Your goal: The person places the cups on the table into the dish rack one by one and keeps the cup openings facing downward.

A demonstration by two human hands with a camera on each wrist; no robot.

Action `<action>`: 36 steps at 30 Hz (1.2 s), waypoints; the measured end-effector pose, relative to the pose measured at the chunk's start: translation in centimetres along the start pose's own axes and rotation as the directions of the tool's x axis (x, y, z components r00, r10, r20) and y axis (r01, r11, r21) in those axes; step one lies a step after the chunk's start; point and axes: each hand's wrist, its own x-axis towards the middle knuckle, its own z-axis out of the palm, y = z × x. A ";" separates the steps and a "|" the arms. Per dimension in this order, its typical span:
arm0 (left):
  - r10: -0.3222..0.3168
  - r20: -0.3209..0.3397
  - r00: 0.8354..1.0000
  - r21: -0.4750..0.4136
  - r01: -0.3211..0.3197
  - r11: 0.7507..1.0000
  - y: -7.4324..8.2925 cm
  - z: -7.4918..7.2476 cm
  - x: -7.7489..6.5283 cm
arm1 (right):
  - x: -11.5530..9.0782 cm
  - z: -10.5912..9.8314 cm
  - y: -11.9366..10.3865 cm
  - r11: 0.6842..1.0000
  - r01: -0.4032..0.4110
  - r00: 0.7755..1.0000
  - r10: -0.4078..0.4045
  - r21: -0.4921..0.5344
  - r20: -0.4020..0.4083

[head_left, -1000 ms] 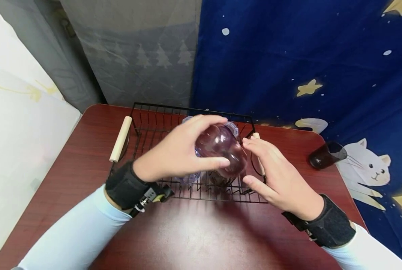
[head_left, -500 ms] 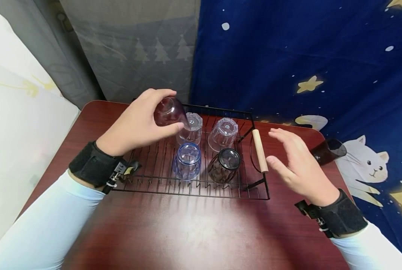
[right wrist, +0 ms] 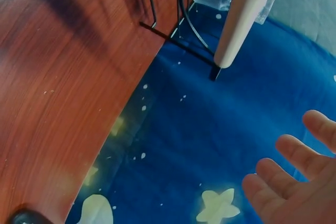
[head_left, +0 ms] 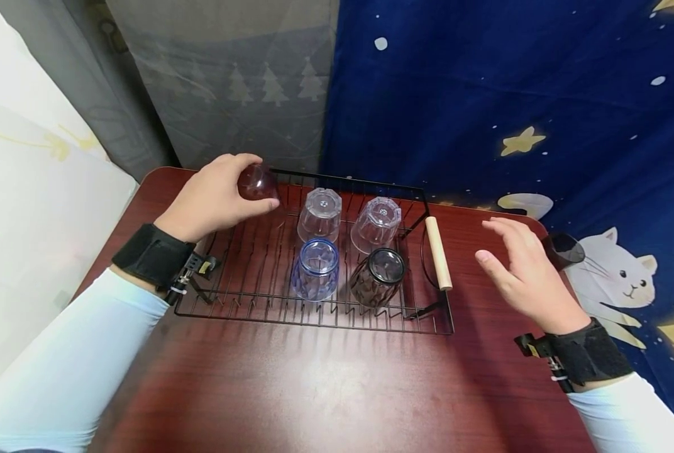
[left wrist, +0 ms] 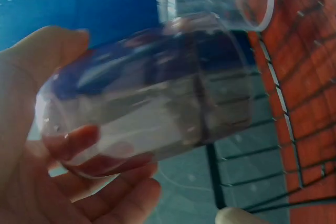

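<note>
My left hand (head_left: 212,198) grips a purple-tinted drinking glass (head_left: 258,182) by its base end, at the back left of a black wire dish rack (head_left: 314,324). The left wrist view shows the glass's open end pointing at the rack wires; whether it touches them I cannot tell. Upside down on the rack stand two clear glasses (head_left: 321,217) at the back, and a blue glass (head_left: 315,270) and a smoky dark glass (head_left: 378,277) in front. My right hand (head_left: 532,280) hovers with relaxed fingers beside another dark glass (head_left: 563,248), which it partly hides, and holds nothing.
The rack's wooden handle (head_left: 437,251) sticks up at its right end; its left handle is hidden behind my left arm in the head view. A reddish-brown table (head_left: 325,390) carries the rack. Behind it hangs a blue curtain (head_left: 427,113) with stars and a cat.
My left hand has carried the purple glass leftward from above the rack's middle, revealing the other glasses, and lowered it slightly. My right hand has moved right, away from it.
</note>
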 end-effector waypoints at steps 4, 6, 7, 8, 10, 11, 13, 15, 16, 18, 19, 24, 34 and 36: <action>-0.021 0.058 0.998 0.067 0.017 0.998 -1.0 0.9 0.9 | -0.5 0.1 0.4 1.000 -0.014 1.000 0.014 -0.007 0.024; -0.029 0.079 0.996 0.084 0.023 0.996 -1.4 1.4 1.3 | -0.8 0.2 0.5 1.000 -0.022 0.999 0.023 -0.009 0.033; -0.034 0.087 0.996 0.090 0.026 0.996 -1.5 1.6 1.5 | -0.9 0.3 0.5 1.000 -0.025 0.999 0.026 -0.012 0.036; -0.039 0.096 0.995 0.094 0.029 0.995 -1.7 1.9 1.7 | -1.0 0.3 0.5 1.000 -0.027 0.999 0.028 -0.013 0.037; -0.049 0.108 0.993 0.103 0.038 0.994 -1.9 2.2 2.0 | -1.1 0.5 0.5 1.000 -0.029 0.999 0.030 -0.011 0.037; -0.054 0.113 0.992 0.107 0.042 0.993 -2.0 2.4 2.2 | -1.2 0.5 0.5 0.999 -0.030 0.999 0.030 -0.010 0.037; -0.068 0.123 0.990 0.114 0.054 0.992 -2.1 2.6 2.3 | -1.2 0.6 0.5 0.999 -0.032 0.999 0.032 -0.009 0.041; -0.081 0.132 0.988 0.122 0.065 0.990 -2.2 2.8 2.4 | -1.3 0.7 0.5 0.999 -0.033 0.998 0.034 -0.009 0.046; -0.086 0.135 0.987 0.126 0.069 0.990 -2.2 2.8 2.4 | -1.3 0.7 0.5 0.999 -0.033 0.998 0.034 -0.008 0.048; -0.093 0.139 0.986 0.130 0.075 0.989 -2.1 2.9 2.5 | -1.3 0.9 0.6 0.999 -0.033 0.998 0.033 -0.009 0.051; -0.095 0.138 0.986 0.133 0.077 0.988 -2.1 2.9 2.5 | -1.3 0.9 0.7 0.999 -0.033 0.998 0.034 -0.009 0.051; -0.099 0.134 0.986 0.130 0.081 0.988 -1.9 3.0 2.8 | -1.4 1.2 0.8 0.999 -0.039 0.998 0.039 -0.016 0.050; -0.116 0.163 0.980 0.110 0.099 0.989 -2.1 3.2 2.6 | -1.3 1.7 0.7 0.998 -0.057 0.997 0.059 -0.034 0.056; -0.116 0.170 0.979 0.099 0.100 0.990 -2.1 3.3 2.4 | -1.4 1.7 0.6 0.997 -0.069 0.996 0.072 -0.038 0.057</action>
